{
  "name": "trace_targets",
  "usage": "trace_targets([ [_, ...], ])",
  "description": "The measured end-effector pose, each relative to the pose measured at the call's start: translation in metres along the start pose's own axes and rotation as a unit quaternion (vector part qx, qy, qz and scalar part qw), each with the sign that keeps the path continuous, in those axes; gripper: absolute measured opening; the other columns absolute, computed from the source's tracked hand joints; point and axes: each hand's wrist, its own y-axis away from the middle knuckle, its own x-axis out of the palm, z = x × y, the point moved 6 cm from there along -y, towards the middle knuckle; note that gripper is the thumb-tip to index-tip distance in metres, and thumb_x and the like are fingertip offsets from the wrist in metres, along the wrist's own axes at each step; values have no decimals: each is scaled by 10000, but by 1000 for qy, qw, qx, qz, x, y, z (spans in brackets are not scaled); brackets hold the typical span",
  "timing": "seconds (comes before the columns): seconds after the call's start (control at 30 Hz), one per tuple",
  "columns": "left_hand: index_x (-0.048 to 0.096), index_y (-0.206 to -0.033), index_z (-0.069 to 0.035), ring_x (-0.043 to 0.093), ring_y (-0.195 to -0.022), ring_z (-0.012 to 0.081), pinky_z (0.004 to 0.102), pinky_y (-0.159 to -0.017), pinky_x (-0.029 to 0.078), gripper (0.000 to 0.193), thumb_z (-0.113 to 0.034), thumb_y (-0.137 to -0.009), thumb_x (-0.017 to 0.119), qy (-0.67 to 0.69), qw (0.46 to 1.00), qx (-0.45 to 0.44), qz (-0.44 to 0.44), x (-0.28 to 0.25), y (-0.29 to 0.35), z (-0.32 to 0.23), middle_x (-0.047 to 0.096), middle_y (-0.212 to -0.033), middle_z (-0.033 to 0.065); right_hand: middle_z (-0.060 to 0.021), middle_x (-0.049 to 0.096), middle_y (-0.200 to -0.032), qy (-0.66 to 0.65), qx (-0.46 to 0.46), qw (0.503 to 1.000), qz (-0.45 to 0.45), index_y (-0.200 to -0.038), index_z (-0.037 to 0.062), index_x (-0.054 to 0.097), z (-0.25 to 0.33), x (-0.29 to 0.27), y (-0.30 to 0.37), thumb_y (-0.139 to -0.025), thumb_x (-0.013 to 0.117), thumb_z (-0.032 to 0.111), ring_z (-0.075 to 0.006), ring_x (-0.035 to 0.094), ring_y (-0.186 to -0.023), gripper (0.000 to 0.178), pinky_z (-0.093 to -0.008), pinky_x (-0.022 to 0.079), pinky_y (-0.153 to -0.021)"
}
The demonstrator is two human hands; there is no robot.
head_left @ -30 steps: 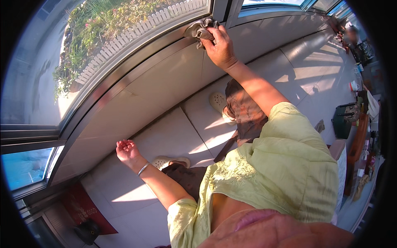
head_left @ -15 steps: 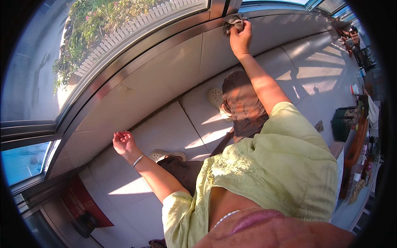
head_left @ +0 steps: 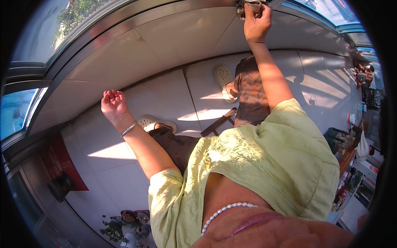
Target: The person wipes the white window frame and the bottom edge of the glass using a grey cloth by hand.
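Note:
My right hand (head_left: 257,27) is at the top of the view, fingers closed on a crumpled grey-brown cloth (head_left: 240,9). The cloth is against the metal window frame (head_left: 120,25), above the pale wall panel (head_left: 186,33); the picture's upper rim cuts off part of it. My left hand (head_left: 114,106) hangs off to the left in front of the low wall, palm up. Its fingers are loosely curled and nothing lies in them.
Below me is a light tiled floor (head_left: 165,89) with sunlit patches and a small brown wooden stool (head_left: 219,122) between my legs. A red mat (head_left: 62,163) and dark round object (head_left: 60,187) are lower left. Potted plants (head_left: 113,229) stand at the bottom; cluttered shelves (head_left: 357,194) line the right.
My right hand and the cloth have moved up and slightly right in the picture. The left hand has risen and shifted left. The view has tilted, bringing potted plants into sight.

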Motion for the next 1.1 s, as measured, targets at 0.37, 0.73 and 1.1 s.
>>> trace_targets([
  [0.37, 593, -998, 4, 550, -882, 245, 395, -810, 470, 126, -38, -890, 542, 21, 1000, -9, -7, -5, 14, -12, 593, -926, 94, -150, 535, -1007, 27, 16, 994, -106, -1036, -32, 483, -15, 36, 79, -904, 604, 11, -286, 571, -907, 183, -387, 469, -842],
  [0.73, 608, -1091, 27, 574, -929, 236, 370, -834, 490, 168, -33, -935, 591, -23, 997, -67, 0, -8, 40, 3, 596, -971, 107, -253, 437, -1215, 103, 266, 958, 17, -1361, -21, 307, -67, 74, 211, -869, 450, -57, -402, 478, -1124, 513, -417, 391, -984],
  [1.1, 613, -1110, 28, 573, -939, 205, 350, -848, 496, 173, -67, -972, 569, -82, 986, -131, 56, 2, 50, 31, 616, -990, 91, -186, 600, -1086, 225, 402, 885, 76, -1140, 14, 477, -236, 120, 390, -911, 518, 33, -310, 575, -1019, 233, -411, 444, -909],
])
